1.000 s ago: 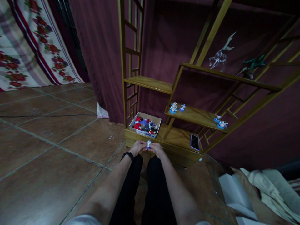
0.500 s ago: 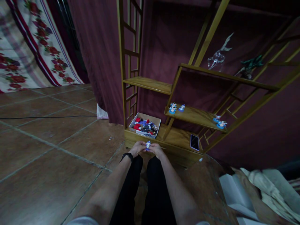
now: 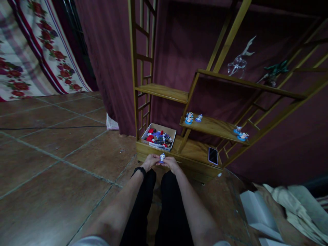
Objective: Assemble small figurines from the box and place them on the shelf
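A small white and purple figurine (image 3: 162,157) stands upright between my fingertips, just in front of the wooden shelf unit. My left hand (image 3: 151,162) pinches its left side, and my right hand (image 3: 170,162) pinches its right side, both near the purple base. Beyond my hands, on the unit's bottom board, sits an open cardboard box (image 3: 167,149) with red, purple, black and white figurines jumbled inside. A similar purple-based figurine (image 3: 199,118) stands on the middle shelf, beside blue-based figurines (image 3: 189,120) at its left end.
More blue-based figurines (image 3: 242,136) stand at the right end of the middle shelf (image 3: 215,128). A phone (image 3: 213,155) lies on the bottom board. Higher up stands a clear glass deer-like ornament (image 3: 237,63) near a green ornament (image 3: 276,71). White boxes (image 3: 256,210) lie on the floor at right.
Both hands keep their hold on the figurine at nearly the same spot. The figurine appears very slightly raised or turned; the shelf items have not moved.
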Available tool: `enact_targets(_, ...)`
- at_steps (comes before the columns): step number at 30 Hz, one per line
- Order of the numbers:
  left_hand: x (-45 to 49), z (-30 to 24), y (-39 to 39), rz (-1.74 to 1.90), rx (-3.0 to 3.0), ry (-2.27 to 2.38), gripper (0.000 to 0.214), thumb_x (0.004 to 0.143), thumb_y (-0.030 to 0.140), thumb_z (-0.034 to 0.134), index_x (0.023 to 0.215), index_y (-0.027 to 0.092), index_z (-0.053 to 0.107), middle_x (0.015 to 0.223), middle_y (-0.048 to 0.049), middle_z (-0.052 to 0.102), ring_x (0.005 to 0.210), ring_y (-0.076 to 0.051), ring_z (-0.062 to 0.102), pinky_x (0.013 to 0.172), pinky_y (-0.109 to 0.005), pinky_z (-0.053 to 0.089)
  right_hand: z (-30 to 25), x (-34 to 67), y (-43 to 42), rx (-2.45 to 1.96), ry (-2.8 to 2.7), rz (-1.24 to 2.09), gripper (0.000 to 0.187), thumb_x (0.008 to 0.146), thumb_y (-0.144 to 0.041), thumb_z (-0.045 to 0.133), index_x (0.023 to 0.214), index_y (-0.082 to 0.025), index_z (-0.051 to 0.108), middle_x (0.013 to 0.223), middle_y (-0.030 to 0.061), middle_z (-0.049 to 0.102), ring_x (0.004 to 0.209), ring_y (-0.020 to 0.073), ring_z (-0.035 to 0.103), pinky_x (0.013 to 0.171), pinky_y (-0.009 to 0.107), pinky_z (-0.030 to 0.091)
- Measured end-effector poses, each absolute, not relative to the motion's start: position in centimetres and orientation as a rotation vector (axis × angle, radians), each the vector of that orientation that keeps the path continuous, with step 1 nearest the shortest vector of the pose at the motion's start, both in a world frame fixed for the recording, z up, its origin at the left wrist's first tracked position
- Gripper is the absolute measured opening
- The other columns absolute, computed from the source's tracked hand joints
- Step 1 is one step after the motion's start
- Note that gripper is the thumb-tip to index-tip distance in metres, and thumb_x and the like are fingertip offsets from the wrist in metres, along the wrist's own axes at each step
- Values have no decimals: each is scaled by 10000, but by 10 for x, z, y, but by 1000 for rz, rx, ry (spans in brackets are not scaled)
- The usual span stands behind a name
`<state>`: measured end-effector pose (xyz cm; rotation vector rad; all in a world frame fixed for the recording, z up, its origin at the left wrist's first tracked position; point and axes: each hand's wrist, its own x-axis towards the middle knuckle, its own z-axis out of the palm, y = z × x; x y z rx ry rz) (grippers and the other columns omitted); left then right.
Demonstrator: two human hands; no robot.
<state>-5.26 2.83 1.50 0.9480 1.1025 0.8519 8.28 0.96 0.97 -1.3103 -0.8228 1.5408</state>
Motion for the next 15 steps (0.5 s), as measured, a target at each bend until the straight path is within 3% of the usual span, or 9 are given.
enact_targets(15,-49,19,24,857,918,1120,181,577,243,728,628,96,634,567,-40,651,524,-130,617,543,-221,493,14,81,8,-1323,-825,1501,91,655,-170,674,629,-105,616,535,27,625,484,110,603,569,241,544)
